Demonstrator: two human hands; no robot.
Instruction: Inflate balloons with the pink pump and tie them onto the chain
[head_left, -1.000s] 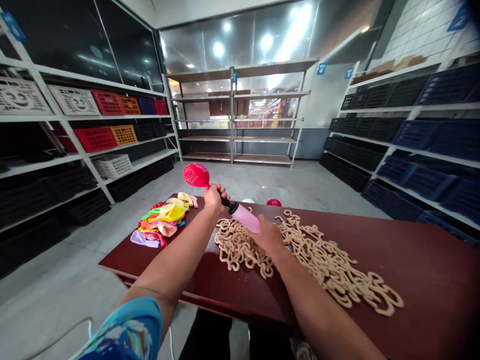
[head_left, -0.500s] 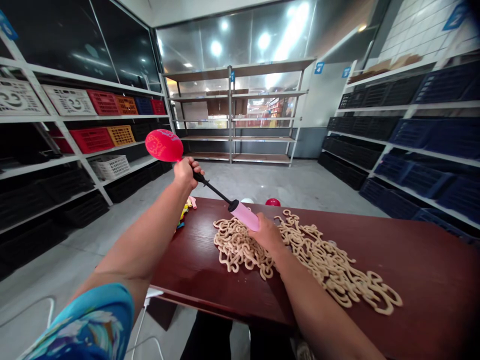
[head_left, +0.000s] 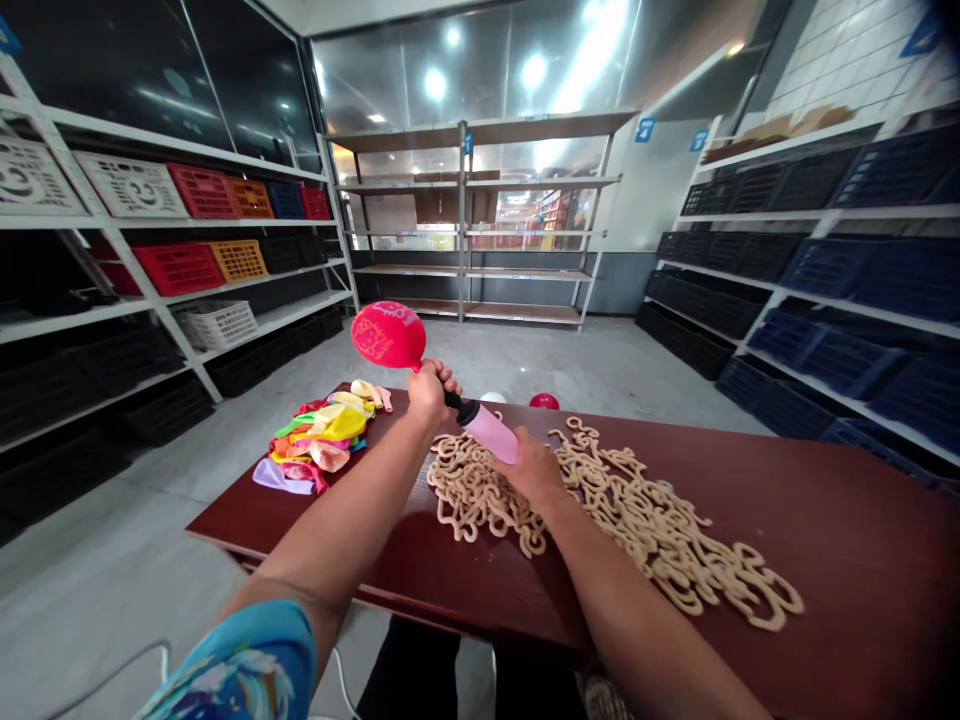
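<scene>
A pink hand pump [head_left: 491, 434] with a black end is held slantwise over the dark red table [head_left: 420, 565]. My right hand [head_left: 532, 468] is wrapped round its pink barrel. At the black end, my left hand [head_left: 431, 388] is closed around the pump, by the neck of a partly inflated red balloon [head_left: 388, 336] with printed figures. My left fingers hide the join between balloon and pump. Under the barrel and my right forearm lies a heap of beige, curly rope-like pieces [head_left: 487, 495].
Limp balloons [head_left: 322, 435] in many colours are piled at the table's left end. Beyond the far edge show a red balloon [head_left: 544, 401] and a white round thing [head_left: 493, 398]. Shelves with crates [head_left: 180, 267] stand along both sides; a metal rack [head_left: 463, 230] is at the back.
My left hand has moved right and down with the red balloon, towards my right hand. The pump's black rod has slid into the barrel. The balloon pile now shows fully.
</scene>
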